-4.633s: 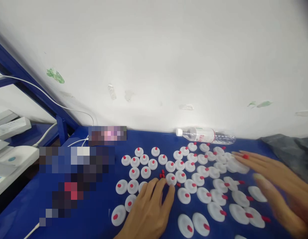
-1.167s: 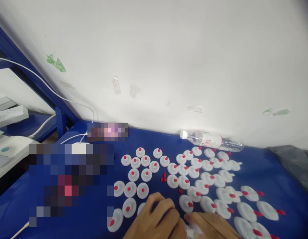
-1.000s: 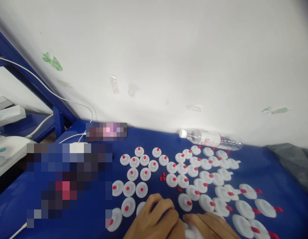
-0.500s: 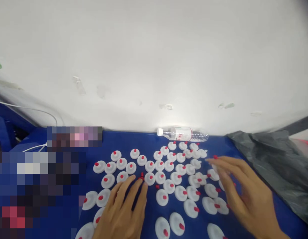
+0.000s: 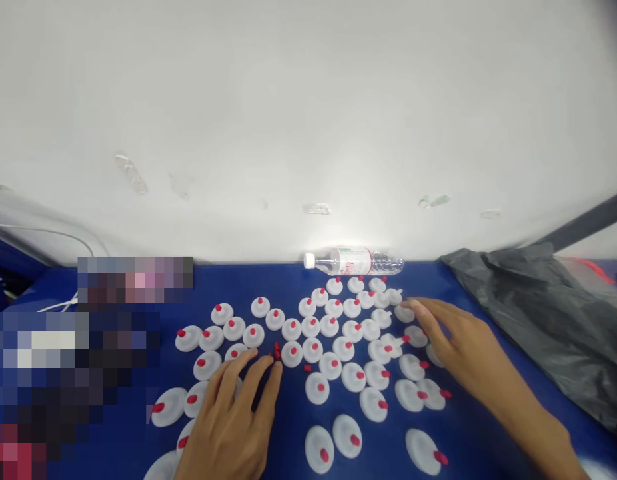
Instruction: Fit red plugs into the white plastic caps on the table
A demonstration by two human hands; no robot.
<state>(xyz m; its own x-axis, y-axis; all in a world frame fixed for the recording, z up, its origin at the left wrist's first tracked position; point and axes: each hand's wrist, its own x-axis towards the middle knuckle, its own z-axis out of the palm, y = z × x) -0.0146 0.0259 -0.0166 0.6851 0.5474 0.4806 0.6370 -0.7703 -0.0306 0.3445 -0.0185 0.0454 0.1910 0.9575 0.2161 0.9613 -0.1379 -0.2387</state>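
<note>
Many round white lids (image 5: 317, 388) with small spouts lie on the blue table (image 5: 268, 433), most with a red cap (image 5: 321, 387) on the spout. My left hand (image 5: 233, 413) rests palm down at the front left, fingers spread, partly covering some lids. Its fingertips are beside a few loose red caps (image 5: 277, 351). At the right, my right hand (image 5: 453, 333) pinches the spout end of a white lid (image 5: 404, 313) between thumb and finger; the fingertips hide that end. Near it, a lid (image 5: 394, 297) and another lid (image 5: 381, 319) show bare spouts.
A clear plastic bottle (image 5: 356, 261) lies on its side against the white wall (image 5: 308, 120). Dark grey plastic sheeting (image 5: 528, 320) covers the right side of the table. White cables (image 5: 48, 230) run at the far left, above a blurred-out area.
My right hand has moved to the lid's spout; the red cap seen at its fingertips earlier is now hidden. My left hand stays by the loose caps. The view has shifted slightly.
</note>
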